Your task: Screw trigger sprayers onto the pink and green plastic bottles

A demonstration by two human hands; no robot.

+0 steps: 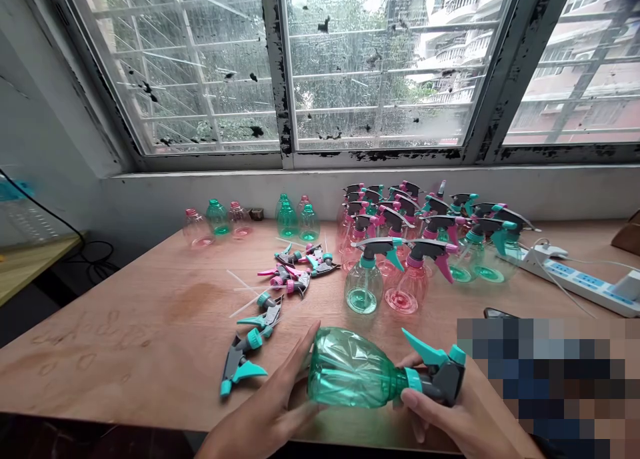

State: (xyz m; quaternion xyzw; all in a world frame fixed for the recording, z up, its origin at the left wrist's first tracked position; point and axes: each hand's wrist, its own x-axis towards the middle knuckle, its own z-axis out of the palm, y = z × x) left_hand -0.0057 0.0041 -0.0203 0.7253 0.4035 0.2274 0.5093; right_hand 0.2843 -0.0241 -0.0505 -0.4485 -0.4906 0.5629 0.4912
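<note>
A clear green spray bottle lies sideways between my hands, its base to the left and its spray head to the right. My left hand cups the base, with thumb and fingers on either side. At the neck, my right hand pinches around the turquoise collar under the grey head. Left of the bottle, a loose grey and turquoise spray head rests on the wooden table. Another loose spray head lies just behind it.
Several pink and turquoise spray heads with thin tubes lie mid-table. Green and pink bottles without heads stand along the wall. Assembled spray bottles crowd the back right, beside a white power strip. A dark phone-like object is partly hidden.
</note>
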